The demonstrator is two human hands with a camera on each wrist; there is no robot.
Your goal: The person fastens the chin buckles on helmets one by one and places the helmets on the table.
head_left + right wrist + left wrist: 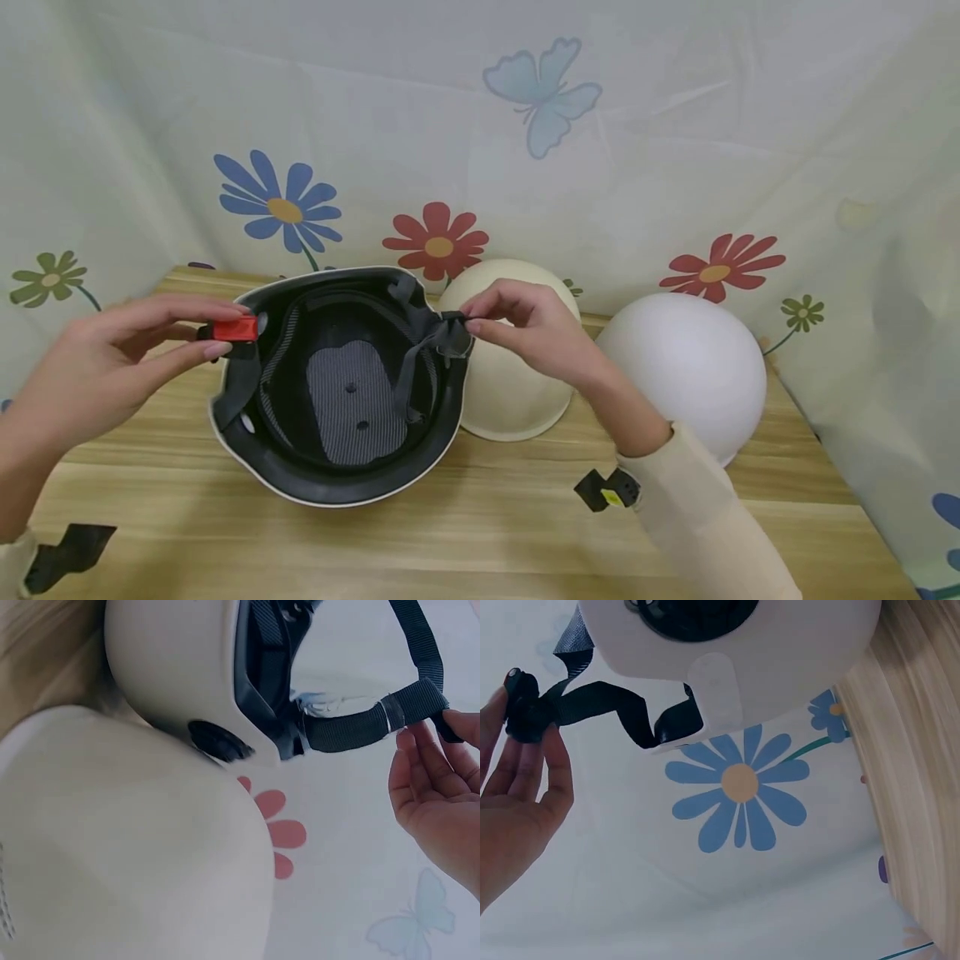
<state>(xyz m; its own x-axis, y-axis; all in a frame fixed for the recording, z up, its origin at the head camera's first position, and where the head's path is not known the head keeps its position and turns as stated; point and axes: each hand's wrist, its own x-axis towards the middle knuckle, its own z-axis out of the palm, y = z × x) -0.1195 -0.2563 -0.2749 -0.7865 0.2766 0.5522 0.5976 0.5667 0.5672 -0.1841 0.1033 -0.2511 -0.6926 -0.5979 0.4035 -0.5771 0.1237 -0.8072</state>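
Note:
An upturned helmet (330,486) lies on the table, its black lining and striped grey pad (352,425) facing up. Thumb and fingers of my left hand (112,367) pinch a chin-strap buckle with a red top (236,328) above the helmet's left rim. From the left wrist view, the dark strap (596,701) runs from that buckle to the pale shell. My right hand (540,333) pinches the end of the other black strap (349,731) at the helmet's right edge. Fingers partly hide what is fixed to this strap end. The two strap ends are apart.
Right of the helmet, close to it, a cream helmet (517,400) sits dome up. Farther right is a white domed helmet (682,367). Behind the wooden table (480,533) hangs a flower-printed curtain (375,100).

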